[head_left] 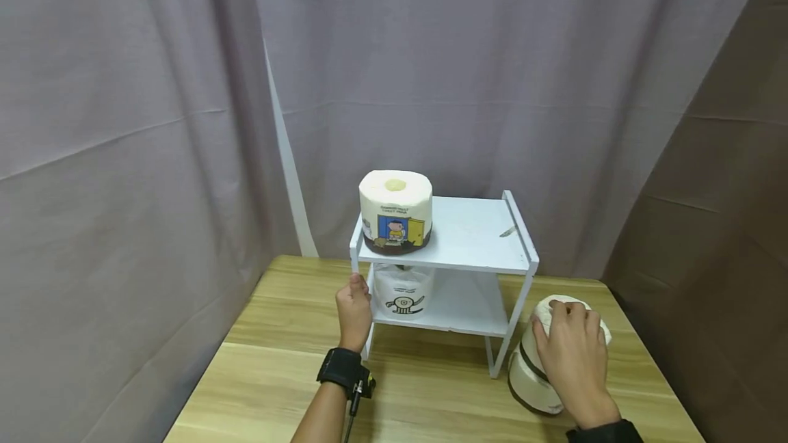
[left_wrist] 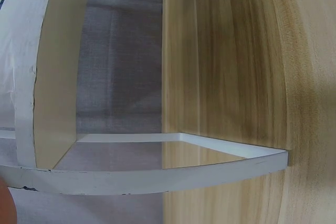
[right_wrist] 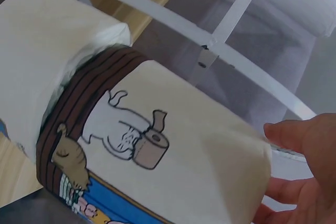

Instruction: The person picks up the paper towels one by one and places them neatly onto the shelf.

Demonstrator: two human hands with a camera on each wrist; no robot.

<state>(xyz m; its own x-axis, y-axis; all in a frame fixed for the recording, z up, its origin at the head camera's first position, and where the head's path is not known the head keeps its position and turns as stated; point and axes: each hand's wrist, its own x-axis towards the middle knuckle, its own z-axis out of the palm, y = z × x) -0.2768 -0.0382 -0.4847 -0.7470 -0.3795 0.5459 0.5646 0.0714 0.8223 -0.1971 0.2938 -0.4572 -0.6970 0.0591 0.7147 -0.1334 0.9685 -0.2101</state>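
Observation:
My left hand [head_left: 353,310] grips the left front leg of a small white two-tier shelf [head_left: 474,231]. At the shelf's right, my right hand [head_left: 575,354] holds the top end of a wrapped toilet paper roll [right_wrist: 210,135], thumb on one side and fingers on the other. This roll, printed with cartoons and a brown band, stands on a second toilet paper roll [right_wrist: 52,35], and the pair leans a little. On the upper shelf, at the left, sits another cartoon-printed roll [head_left: 397,214]. Below it, a white-wrapped roll [head_left: 403,296] rests on the lower shelf.
The shelf stands on a wooden table [head_left: 271,368]. Grey curtains [head_left: 468,74] hang behind and at the left, with a brownish drape [head_left: 714,245] at the right. A black wristband with a cable [head_left: 345,369] is on the left wrist.

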